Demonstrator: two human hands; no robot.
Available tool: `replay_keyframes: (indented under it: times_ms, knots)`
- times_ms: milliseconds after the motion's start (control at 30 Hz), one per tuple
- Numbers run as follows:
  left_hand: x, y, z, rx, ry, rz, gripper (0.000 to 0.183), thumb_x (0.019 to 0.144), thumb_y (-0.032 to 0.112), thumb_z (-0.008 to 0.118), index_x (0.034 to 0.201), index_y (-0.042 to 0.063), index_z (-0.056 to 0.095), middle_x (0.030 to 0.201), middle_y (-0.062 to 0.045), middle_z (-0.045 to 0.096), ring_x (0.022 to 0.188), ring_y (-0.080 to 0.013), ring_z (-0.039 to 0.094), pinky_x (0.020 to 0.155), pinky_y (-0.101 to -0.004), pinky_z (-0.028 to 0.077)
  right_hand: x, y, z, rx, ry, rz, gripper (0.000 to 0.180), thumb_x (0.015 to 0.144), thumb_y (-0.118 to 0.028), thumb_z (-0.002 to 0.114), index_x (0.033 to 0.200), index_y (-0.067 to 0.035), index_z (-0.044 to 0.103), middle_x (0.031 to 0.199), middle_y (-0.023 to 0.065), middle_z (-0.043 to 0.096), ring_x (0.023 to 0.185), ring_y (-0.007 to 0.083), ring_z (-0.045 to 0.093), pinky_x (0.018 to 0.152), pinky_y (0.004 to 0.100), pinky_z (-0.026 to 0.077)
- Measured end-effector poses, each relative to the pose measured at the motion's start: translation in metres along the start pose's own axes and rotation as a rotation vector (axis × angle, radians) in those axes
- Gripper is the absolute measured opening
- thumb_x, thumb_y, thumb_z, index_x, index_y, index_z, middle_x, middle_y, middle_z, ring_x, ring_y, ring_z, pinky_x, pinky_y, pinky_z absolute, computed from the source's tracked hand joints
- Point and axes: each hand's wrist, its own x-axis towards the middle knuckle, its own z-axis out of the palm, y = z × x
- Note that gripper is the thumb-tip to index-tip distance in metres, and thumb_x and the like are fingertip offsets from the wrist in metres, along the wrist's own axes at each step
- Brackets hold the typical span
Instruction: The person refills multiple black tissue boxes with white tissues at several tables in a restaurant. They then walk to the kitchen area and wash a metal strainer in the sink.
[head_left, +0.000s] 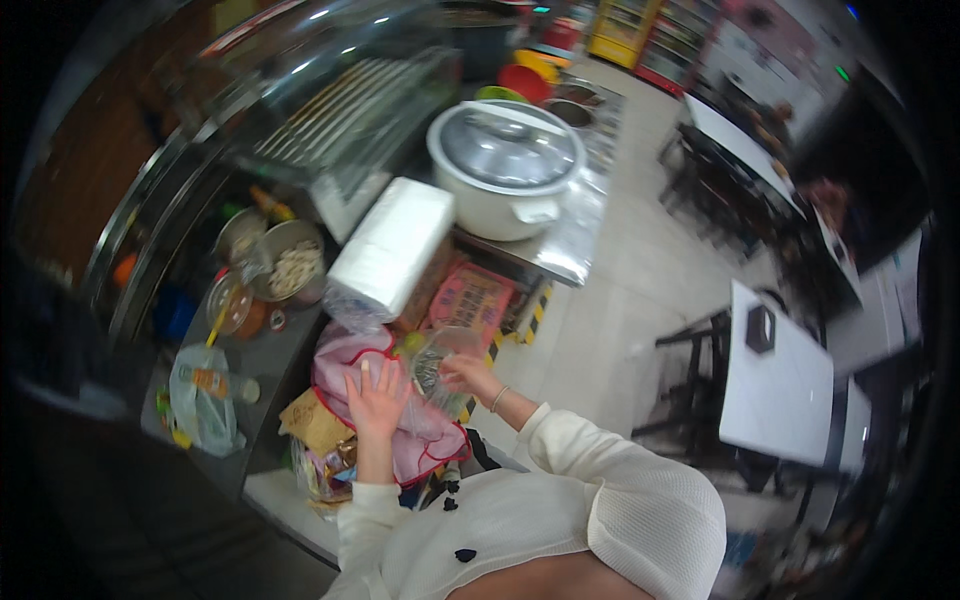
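My left hand (375, 403) is spread with its fingers apart over a pink cloth with red trim (341, 360), perhaps touching it. My right hand (472, 376) is at the rim of a clear plastic container or bag (431, 367) with small dark contents; the blur hides whether the fingers grip it. A yellow-green round thing (412, 343) lies close by. Brown paper packaging (315, 424) and colourful wrappers (330, 480) lie left of the cloth. Behind it stands a plastic-wrapped white stack (394, 247), beside a pink sheet bearing writing (472, 300).
A large white cooker with a metal lid (480, 199) stands on a steel counter (574, 247). At left are metal pots (296, 274), a lidded clear tub (231, 300) and a plastic bag with a bottle (206, 405). White tables (776, 382) stand at right; people sit farther back.
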Motion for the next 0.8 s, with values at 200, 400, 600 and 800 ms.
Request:
replay_keyframes:
  times_ms: [200,400,600,800]
  knots:
    - [-0.069,-0.064,-0.066,0.209,0.093,-0.423,0.027,0.091,0.039,0.052,0.094,0.013,0.058,0.095,-0.002,0.063,0.09,-0.017,0.057,0.079,-0.035,0.046,-0.119,0.102,0.017,-0.118,0.043,-0.019,0.022,0.088,-0.032,0.06,0.093,-0.011,0.062,0.084,0.0002,0.063,0.075,0.0082,0.059,0.066,0.0227,0.048]
    - [-0.156,-0.122,-0.112,0.498,0.113,-0.753,0.018,0.091,0.023,0.055,0.077,0.011,0.053,0.075,-0.001,0.058,0.068,-0.013,0.053,0.059,-0.0258,0.043,-0.248,0.204,0.041,0.049,0.204,0.016,0.025,0.087,-0.032,0.06,0.101,-0.012,0.06,0.084,-0.0019,0.061,0.073,0.0071,0.056,0.065,0.0213,0.046]
    - [-0.194,-0.182,-0.133,0.71,0.077,-1.081,0.019,0.091,0.018,0.056,0.075,0.01,0.05,0.066,0.003,0.05,0.047,-0.0062,0.035,0.045,-0.0215,0.03,-0.368,0.269,0.006,0.193,0.46,-0.155,0.023,0.086,-0.032,0.058,0.096,-0.011,0.06,0.086,0.0003,0.061,0.077,0.0078,0.058,0.067,0.0223,0.047]
    - [-0.25,-0.276,-0.139,0.879,-0.189,-1.183,0.011,0.089,0.013,0.06,0.08,0.013,0.053,0.069,0.003,0.053,0.044,-0.004,0.032,0.04,-0.0191,0.024,-0.481,0.359,-0.027,0.582,0.9,-0.277,0.019,0.087,-0.027,0.057,0.089,-0.009,0.061,0.085,0.001,0.063,0.076,0.0083,0.058,0.067,0.0227,0.048]
